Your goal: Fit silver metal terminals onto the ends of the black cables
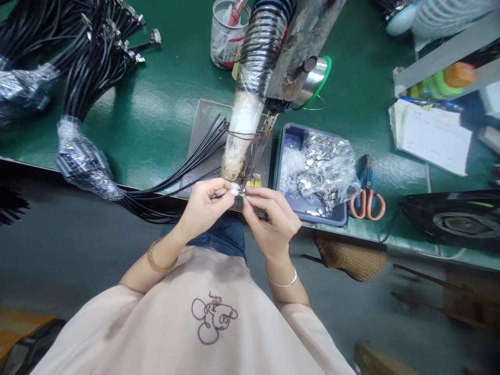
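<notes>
The left hand (207,205) pinches a white connector (235,188) between thumb and fingers, near the lower end of a metal rod (260,148). Just beside it, the right hand (273,216) has thumb and fingertips drawn almost together; whether they grip a part is too small to tell. The rod looks like a soldering iron: if hot, a slip of the pinch could burn a finger or soften the connector. Left of the hands, cables (164,187) cross the edge of the desk (167,120); a snag there could tangle them. Right, a tray (326,220) holds a bag (328,161); a knock could scatter its small parts. Farther off, the hose (269,31) runs close beside the rod and might scorch.
</notes>
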A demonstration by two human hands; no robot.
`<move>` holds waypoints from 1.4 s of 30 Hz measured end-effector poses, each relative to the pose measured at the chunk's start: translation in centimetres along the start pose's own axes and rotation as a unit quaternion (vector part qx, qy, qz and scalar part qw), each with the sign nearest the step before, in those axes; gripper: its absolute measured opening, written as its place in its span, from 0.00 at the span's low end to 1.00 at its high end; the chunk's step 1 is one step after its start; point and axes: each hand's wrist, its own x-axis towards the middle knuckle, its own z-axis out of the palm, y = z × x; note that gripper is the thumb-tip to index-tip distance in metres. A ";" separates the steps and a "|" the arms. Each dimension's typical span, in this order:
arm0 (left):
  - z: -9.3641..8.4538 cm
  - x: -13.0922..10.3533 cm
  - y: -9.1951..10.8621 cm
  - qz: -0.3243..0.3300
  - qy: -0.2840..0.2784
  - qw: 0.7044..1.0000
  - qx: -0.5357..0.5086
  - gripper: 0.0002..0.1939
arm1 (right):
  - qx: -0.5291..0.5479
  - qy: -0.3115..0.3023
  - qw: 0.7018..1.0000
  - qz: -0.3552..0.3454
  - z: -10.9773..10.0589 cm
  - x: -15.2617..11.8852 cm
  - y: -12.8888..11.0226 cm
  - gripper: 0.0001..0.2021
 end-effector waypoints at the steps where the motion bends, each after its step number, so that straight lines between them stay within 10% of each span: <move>1: 0.0 0.0 0.1 -0.001 0.000 1.000 0.002 0.06 | -0.003 -0.003 1.000 0.000 0.0 0.0 -0.1 0.09; 42: -0.2 -0.3 0.1 -0.025 -0.006 0.999 0.042 0.05 | -0.008 -0.019 1.000 -0.014 -0.1 0.0 -0.1 0.10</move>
